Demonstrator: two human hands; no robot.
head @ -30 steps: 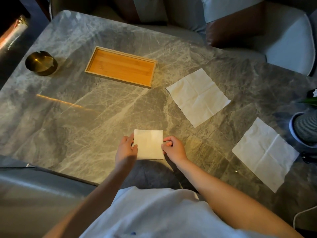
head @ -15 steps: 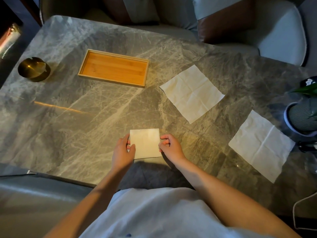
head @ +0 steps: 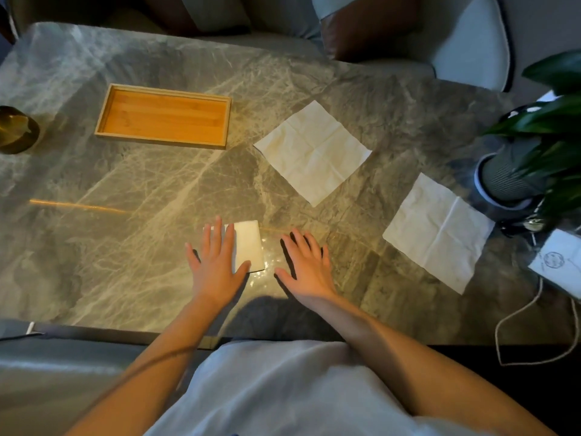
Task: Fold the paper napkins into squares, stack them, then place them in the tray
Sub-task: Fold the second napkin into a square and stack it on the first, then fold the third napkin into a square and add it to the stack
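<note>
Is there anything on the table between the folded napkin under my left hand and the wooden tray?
Nothing visible. Only bare marble table lies between the folded napkin under the left hand and the wooden tray farther back-left. The nearer unfolded napkin sits right of that path, the brass dish far left.

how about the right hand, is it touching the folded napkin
Apart. The head view shows a strip of bare table between the right hand and the folded napkin; only the left hand lies on it.
</note>
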